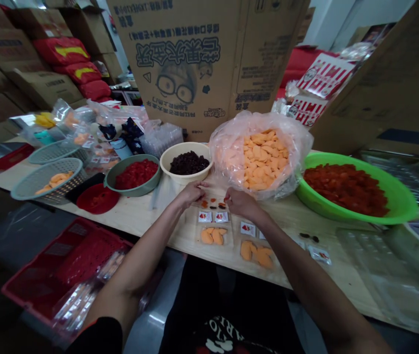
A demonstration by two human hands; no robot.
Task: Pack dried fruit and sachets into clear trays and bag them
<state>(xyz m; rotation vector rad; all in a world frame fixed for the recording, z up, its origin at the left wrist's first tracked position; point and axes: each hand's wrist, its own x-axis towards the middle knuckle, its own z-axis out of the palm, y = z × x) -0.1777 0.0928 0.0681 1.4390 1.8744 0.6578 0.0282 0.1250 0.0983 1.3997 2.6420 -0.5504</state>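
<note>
Both my hands are at the far end of a clear plastic tray (213, 220) on the table. My left hand (193, 193) is closed in a pinch at the tray's left corner; what it holds, if anything, is too small to make out. On the right side, my right hand (237, 201) is curled closed, with a bit of red at its fingertips that I cannot identify. The tray holds small orange-red and dark pieces, two white printed sachets (213, 217) and orange slices (213, 236). A second filled tray (255, 246) lies partly behind my right forearm.
Behind stand a cream bowl of dark pieces (209, 167), a grey-green bowl of red pieces (109, 183), a bag of orange slices (227, 142) and a green basin (408, 204). Colanders (28, 184) sit left; clear trays (379, 260) right. A red crate (21, 285) is below.
</note>
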